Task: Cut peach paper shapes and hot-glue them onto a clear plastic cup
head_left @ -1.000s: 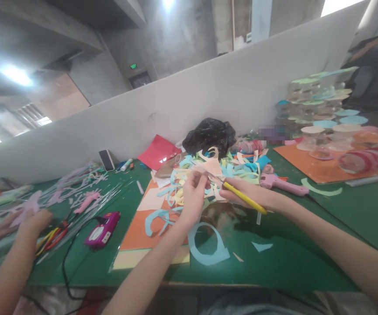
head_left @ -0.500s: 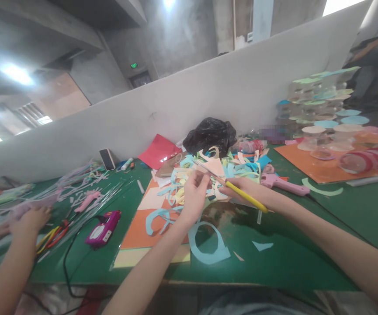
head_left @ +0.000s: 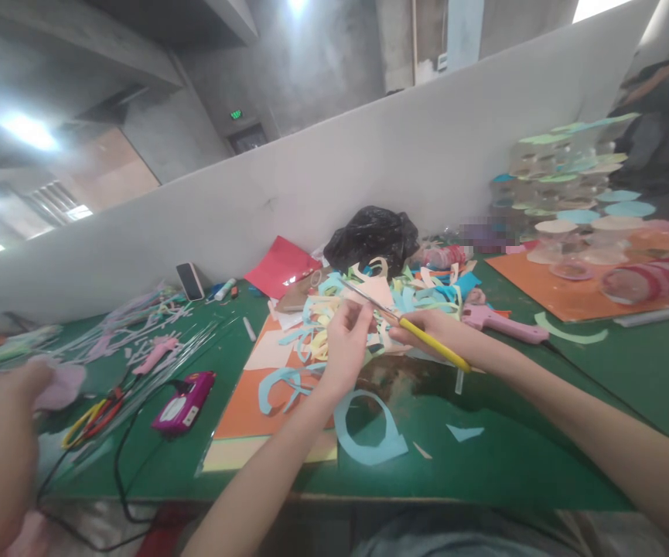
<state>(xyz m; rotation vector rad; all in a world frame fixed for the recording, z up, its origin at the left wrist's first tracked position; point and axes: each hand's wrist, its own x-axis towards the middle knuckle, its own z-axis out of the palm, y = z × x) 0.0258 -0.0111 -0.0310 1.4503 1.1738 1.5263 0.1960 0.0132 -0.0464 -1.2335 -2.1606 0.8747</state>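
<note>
My right hand (head_left: 427, 328) is closed around scissors (head_left: 437, 346) with a yellow handle, the metal blades pointing up and to the left. My left hand (head_left: 348, 331) pinches a pale peach piece of paper (head_left: 377, 292) close to the blades, which lie across it. Both hands are over a heap of curly paper scraps (head_left: 315, 317) in blue, yellow, green and cream. A light-blue paper offcut (head_left: 397, 447) with a round hole lies nearer the table edge.
A pink glue gun (head_left: 511, 325) lies right, a purple box with a cord (head_left: 184, 402) left. A black plastic bag (head_left: 372, 234) sits by the partition. Stacked clear cups with paper discs (head_left: 558, 228) stand far right. A co-worker's arm (head_left: 3, 456) reaches in at left, beside pliers (head_left: 87, 422).
My hands, the paper and the scissors have barely moved. At the left, the co-worker's hands have shifted further left, beside a pale purple piece.
</note>
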